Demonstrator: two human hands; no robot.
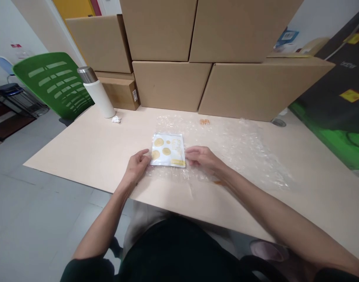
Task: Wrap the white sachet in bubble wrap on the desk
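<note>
A small flat packet (168, 149), white with yellow discs, lies on a sheet of clear bubble wrap (238, 150) spread over the pale table (88, 149). My left hand (137, 166) pinches the packet's near left corner with thumb and fingers. My right hand (203, 159) rests at the near right corner, fingertips touching the packet's edge and the wrap beneath it. Both forearms reach in from the bottom of the view.
Stacked cardboard boxes (170, 84) line the table's far edge. A white flask with a steel cap (97, 92) stands at the far left, a crumpled white scrap (116, 119) beside it. A small orange item (204, 122) lies on the wrap. A green chair (54, 84) stands left.
</note>
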